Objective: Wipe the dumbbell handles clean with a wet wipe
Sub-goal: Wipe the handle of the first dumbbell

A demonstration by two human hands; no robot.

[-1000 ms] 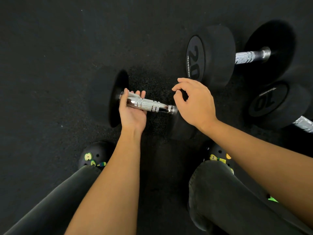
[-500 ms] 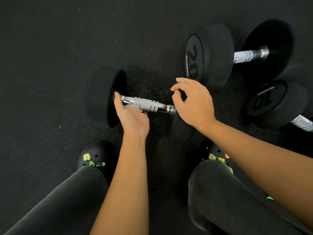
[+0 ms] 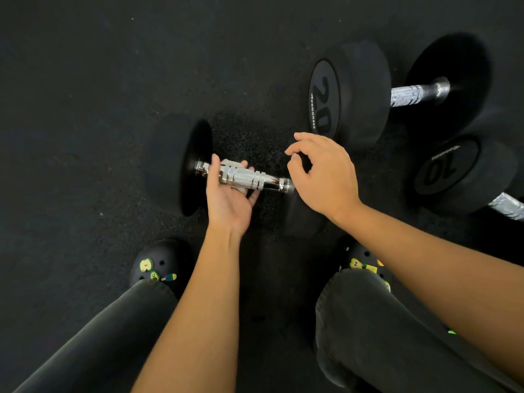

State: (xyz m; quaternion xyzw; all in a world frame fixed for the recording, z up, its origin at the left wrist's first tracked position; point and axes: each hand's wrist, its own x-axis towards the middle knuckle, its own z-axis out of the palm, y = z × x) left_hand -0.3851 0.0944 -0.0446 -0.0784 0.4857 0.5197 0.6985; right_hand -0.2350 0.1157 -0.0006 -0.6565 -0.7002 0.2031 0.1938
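Note:
A black dumbbell lies on the floor in front of me, its chrome handle [image 3: 249, 179] running left to right between two black heads [image 3: 181, 165]. My left hand [image 3: 226, 202] cups the handle from below, pressing a white wet wipe [image 3: 231, 163] against it; bits of the wipe show above and below the bar. My right hand [image 3: 323, 174] rests on the dumbbell's right head, fingers curled loosely, and hides most of that head.
A 20 dumbbell [image 3: 351, 95] lies at the back right. A 10 dumbbell [image 3: 459, 171] lies at the right edge. Black rubber floor [image 3: 85, 109] all around. My knees and black clogs [image 3: 158, 265] are at the bottom.
My left hand slid along the handle with the wipe, first back towards me, then under the bar again. My right hand stayed on the right head, its fingers opening slightly.

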